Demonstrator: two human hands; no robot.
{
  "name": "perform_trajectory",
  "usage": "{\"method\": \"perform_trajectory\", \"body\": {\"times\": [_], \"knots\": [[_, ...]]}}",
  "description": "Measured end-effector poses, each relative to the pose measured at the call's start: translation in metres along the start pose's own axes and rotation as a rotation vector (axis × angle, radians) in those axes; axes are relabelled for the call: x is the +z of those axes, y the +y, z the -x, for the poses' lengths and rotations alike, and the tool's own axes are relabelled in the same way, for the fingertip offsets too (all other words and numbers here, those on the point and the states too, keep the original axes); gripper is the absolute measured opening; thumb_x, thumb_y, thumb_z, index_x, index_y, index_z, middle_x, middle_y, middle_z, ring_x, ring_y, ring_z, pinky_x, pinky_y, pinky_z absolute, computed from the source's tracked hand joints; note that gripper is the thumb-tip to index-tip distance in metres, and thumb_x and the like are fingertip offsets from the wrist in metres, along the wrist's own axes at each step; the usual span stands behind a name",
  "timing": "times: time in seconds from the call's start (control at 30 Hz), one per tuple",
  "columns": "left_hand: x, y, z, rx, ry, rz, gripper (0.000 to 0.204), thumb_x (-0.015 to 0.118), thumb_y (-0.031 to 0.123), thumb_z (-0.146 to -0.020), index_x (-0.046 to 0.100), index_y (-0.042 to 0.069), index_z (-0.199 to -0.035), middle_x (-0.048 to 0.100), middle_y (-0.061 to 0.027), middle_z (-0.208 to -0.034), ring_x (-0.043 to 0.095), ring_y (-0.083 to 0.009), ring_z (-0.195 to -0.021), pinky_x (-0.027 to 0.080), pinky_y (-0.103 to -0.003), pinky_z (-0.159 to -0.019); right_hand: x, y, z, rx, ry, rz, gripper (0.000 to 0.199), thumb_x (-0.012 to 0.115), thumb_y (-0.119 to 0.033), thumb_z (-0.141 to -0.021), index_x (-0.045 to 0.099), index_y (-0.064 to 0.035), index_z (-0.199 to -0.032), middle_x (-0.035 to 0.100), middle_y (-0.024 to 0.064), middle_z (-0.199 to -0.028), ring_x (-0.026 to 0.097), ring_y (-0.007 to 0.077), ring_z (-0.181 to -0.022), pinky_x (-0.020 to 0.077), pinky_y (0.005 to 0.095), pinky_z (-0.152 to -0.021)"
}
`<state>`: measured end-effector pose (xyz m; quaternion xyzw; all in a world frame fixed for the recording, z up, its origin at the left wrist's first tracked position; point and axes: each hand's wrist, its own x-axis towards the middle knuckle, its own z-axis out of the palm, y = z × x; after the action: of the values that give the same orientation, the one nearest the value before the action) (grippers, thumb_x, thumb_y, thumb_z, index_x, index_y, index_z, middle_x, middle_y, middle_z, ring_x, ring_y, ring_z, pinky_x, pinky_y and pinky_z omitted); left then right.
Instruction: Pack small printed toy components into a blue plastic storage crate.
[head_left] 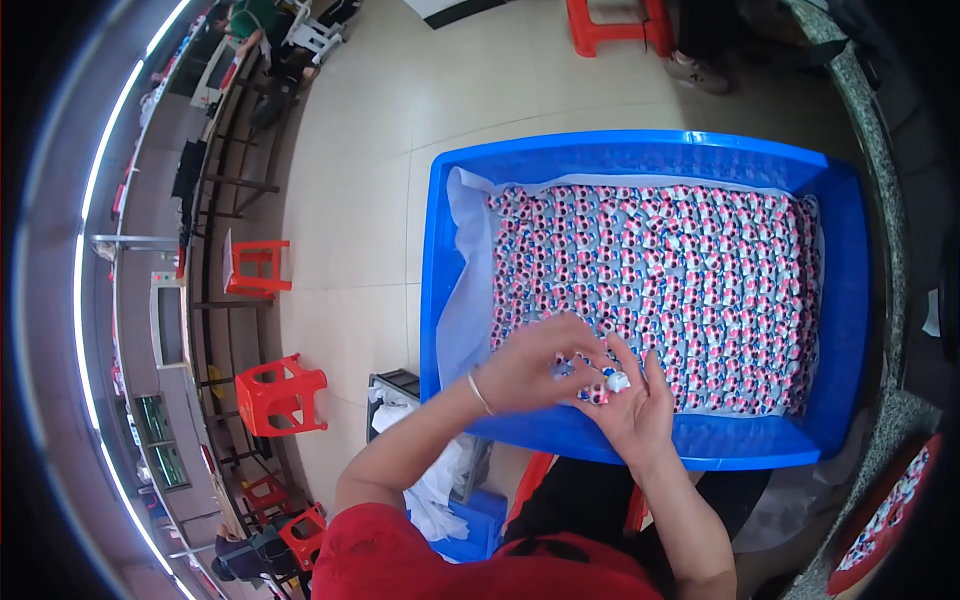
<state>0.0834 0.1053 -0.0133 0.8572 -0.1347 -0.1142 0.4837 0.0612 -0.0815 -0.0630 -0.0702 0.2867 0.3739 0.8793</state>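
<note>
My right hand (640, 412) is closed around a small white figurine (617, 381) with a bit of blue on it, gripped by the fingertips. Close beside it on the left, my left hand (540, 362) has curled fingers smeared by motion. Whether those fingers hold anything cannot be made out. Both hands hover over the near edge of a big blue plastic tub (640, 455). Inside the tub, on a whitish liner sheet (466, 290), tight rows of small pink, white and blue figurines (660, 270) with dark eye spots cover the bottom.
A red tray (848, 575) of similar pieces stands at the lower right, beside a speckled counter edge (880, 130). Left of my body are a grey crate (395, 380) and a blue bin (480, 525). Red stools (280, 395) line a long workbench at left. A person's shoe (698, 74) shows beyond the tub.
</note>
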Motion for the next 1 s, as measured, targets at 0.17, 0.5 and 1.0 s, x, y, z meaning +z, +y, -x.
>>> {"method": "perform_trajectory", "body": {"times": [0.17, 0.5, 1.0], "knots": [[0.048, -0.004, 0.008, 0.088, -0.032, -0.166, 0.027, 0.067, 0.01, -0.081, 0.06, 0.007, -0.107, 0.06, -0.0108, -0.101, 0.061, -0.0284, -0.091, 0.05, -0.037, -0.073, -0.015, 0.007, -0.003, 0.015, -0.06, 0.049, 0.059, 0.028, -0.049, -0.103, 0.032, -0.0108, -0.147, 0.044, 0.0107, -0.141, 0.044, 0.0281, -0.13, 0.0344, 0.0456, -0.109], [0.062, -0.026, 0.003, 0.262, -0.054, -0.323, 0.028, 0.064, 0.013, -0.083, 0.058, 0.006, -0.109, 0.058, -0.0109, -0.106, 0.06, -0.0306, -0.096, 0.053, -0.037, -0.075, -0.027, 0.005, -0.009, -0.089, 0.024, 0.226, 0.052, 0.031, -0.05, -0.102, 0.047, -0.0125, -0.134, 0.055, 0.0103, -0.128, 0.051, 0.0251, -0.121, 0.0418, 0.045, -0.1], [-0.07, -0.159, -0.06, -0.094, 0.321, -0.976, 0.029, 0.058, 0.002, -0.081, 0.056, 0.005, -0.111, 0.062, -0.0159, -0.104, 0.059, -0.0325, -0.098, 0.05, -0.039, -0.084, -0.012, 0.008, 0.002, -0.014, 0.065, 0.396, 0.054, 0.033, -0.053, -0.101, 0.049, -0.0123, -0.133, 0.062, 0.0086, -0.115, 0.052, 0.0138, -0.092, 0.0422, 0.037, -0.082]]}}
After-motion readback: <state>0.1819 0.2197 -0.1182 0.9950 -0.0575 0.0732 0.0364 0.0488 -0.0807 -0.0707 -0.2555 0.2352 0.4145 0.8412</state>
